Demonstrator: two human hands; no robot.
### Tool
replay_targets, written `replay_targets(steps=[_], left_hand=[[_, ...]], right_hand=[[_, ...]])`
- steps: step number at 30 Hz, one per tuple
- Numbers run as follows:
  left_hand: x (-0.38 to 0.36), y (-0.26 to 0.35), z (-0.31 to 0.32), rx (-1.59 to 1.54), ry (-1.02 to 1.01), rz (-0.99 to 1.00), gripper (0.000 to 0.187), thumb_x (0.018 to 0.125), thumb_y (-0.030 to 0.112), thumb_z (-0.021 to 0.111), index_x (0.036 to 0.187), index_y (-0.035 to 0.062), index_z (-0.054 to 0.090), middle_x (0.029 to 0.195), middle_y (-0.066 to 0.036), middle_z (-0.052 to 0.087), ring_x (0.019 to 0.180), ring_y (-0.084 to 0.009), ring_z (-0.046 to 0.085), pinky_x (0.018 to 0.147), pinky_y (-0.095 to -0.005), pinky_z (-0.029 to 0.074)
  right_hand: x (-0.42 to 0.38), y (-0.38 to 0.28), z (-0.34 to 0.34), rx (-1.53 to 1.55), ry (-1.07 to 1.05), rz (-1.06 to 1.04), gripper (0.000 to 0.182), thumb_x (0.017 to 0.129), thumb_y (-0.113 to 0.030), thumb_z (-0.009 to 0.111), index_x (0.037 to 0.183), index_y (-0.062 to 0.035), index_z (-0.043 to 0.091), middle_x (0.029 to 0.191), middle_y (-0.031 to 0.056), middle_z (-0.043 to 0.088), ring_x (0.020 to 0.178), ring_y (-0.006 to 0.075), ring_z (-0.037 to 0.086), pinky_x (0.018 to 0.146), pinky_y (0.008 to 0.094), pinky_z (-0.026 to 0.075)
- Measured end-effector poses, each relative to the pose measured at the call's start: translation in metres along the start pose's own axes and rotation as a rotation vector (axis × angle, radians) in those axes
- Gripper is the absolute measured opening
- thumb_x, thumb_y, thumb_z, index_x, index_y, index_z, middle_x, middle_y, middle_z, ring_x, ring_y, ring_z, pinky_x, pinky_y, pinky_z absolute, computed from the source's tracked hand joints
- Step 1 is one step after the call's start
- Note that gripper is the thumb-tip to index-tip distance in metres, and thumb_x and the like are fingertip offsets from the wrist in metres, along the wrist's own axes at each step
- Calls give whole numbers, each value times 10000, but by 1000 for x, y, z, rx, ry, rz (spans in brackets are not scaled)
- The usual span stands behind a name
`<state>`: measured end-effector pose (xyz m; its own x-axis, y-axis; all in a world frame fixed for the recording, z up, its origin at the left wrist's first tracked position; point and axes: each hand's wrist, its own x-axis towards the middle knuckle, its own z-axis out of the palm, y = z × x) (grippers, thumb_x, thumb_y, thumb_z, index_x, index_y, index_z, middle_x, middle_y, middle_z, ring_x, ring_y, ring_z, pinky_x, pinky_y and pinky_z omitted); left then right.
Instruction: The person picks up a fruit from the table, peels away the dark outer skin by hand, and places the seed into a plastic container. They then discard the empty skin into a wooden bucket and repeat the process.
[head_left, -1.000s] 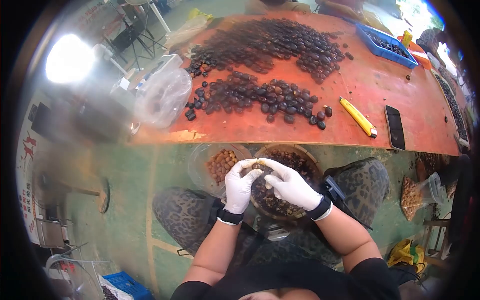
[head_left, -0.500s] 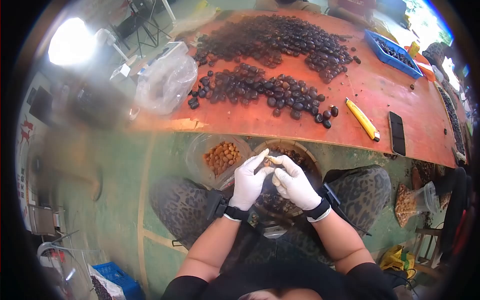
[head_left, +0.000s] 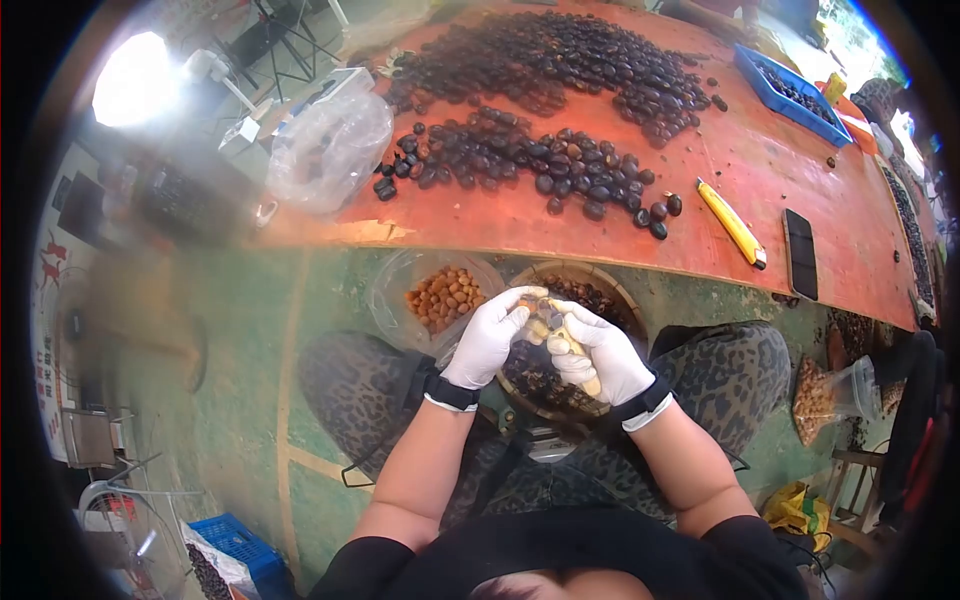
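My left hand, in a white glove, pinches a small brown nut that its fingers partly hide. Close to its right, my gloved right hand is closed around a yellowish handle; the far end is hard to make out between the hands. Both hands are over a round woven basket of dark shells and fragments. To the left of the basket, a clear plastic bowl holds peeled orange-brown nuts.
Dark nuts lie in heaps on the red table. Also on it are a yellow cutter, a phone, a blue tray and a plastic bag. A nut-filled bag stands at the right.
The fingertips have moved slightly apart and my right hand has turned, so the yellowish handle now shows in it. The table appears a little higher in the view.
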<state>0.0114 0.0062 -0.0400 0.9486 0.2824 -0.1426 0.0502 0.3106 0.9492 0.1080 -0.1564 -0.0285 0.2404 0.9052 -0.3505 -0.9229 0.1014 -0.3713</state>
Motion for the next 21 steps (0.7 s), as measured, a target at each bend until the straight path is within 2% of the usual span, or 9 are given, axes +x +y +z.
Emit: replay_targets(steps=[1, 4, 5, 8, 9, 12, 13, 16, 21], left_hand=[[1, -4, -2, -104, -6, -17, 304, 960, 90, 483, 1239, -19, 536, 1139, -66, 607, 997, -133, 591, 861, -272, 479], [5, -14, -3, -269, 18, -21, 317, 961, 114, 513, 1247, -23, 524, 1143, -74, 602, 1014, -153, 599, 863, -293, 495], [6, -18, -3, -301, 35, -16, 324, 961, 122, 524, 1249, -25, 520, 1144, -78, 600, 1020, -158, 601, 862, -299, 500], [4, -15, 0, -201, 73, 16, 320, 950, 103, 556, 1239, -34, 539, 1111, -77, 620, 981, -125, 605, 849, -259, 507], [5, -17, 0, -218, 54, 26, 345, 934, 94, 584, 1250, -34, 540, 1126, -76, 619, 992, -124, 602, 859, -256, 496], [4, -17, 4, -181, 74, 32, 354, 928, 84, 590, 1257, -37, 539, 1134, -73, 619, 977, -118, 602, 861, -246, 484], [4, -16, 4, -188, 70, 30, 348, 921, 84, 603, 1243, -38, 556, 1121, -67, 629, 968, -108, 597, 858, -236, 474], [3, -14, 10, -152, 109, 70, 325, 914, 79, 610, 1217, -36, 578, 1076, -57, 645, 950, -99, 592, 847, -231, 472], [2, -16, 13, -26, 179, 63, 282, 918, 60, 593, 1179, -46, 595, 982, -34, 659, 857, -88, 594, 760, -230, 485]], right_hand=[[1, -1, -1, 37, -21, 5, 315, 1001, -159, 440, 1312, -137, 480, 763, 39, 540, 490, 68, 397, 401, 184, 316], [4, 1, 5, -180, 102, -90, 359, 999, -148, 431, 1357, -142, 453, 751, 19, 534, 490, 65, 384, 405, 172, 290], [8, 3, -5, -378, 88, -155, 435, 969, -115, 466, 1401, -129, 416, 791, 83, 597, 509, 165, 502, 457, 239, 405], [11, 20, 1, -1402, 321, -697, 514, 918, -72, 520, 1415, -110, 395, 890, 173, 639, 671, 302, 626, 615, 333, 507], [9, 21, 7, -1443, 313, -725, 564, 882, -56, 561, 1416, -106, 389, 993, 228, 623, 857, 380, 631, 765, 396, 512], [13, 23, 4, -1578, 276, -850, 561, 882, -67, 566, 1414, -130, 400, 1000, 212, 631, 866, 372, 630, 737, 403, 519], [7, 21, 11, -1523, 307, -687, 552, 866, 20, 567, 1391, -87, 437, 1161, 234, 597, 1010, 339, 627, 851, 346, 493], [9, 24, 12, -1538, 341, -769, 529, 866, 23, 566, 1372, -85, 457, 1159, 227, 599, 1011, 332, 630, 859, 350, 498], [8, 23, 18, -1621, 337, -715, 505, 874, 32, 527, 1358, -85, 448, 1165, 224, 595, 1017, 366, 618, 853, 358, 505]])
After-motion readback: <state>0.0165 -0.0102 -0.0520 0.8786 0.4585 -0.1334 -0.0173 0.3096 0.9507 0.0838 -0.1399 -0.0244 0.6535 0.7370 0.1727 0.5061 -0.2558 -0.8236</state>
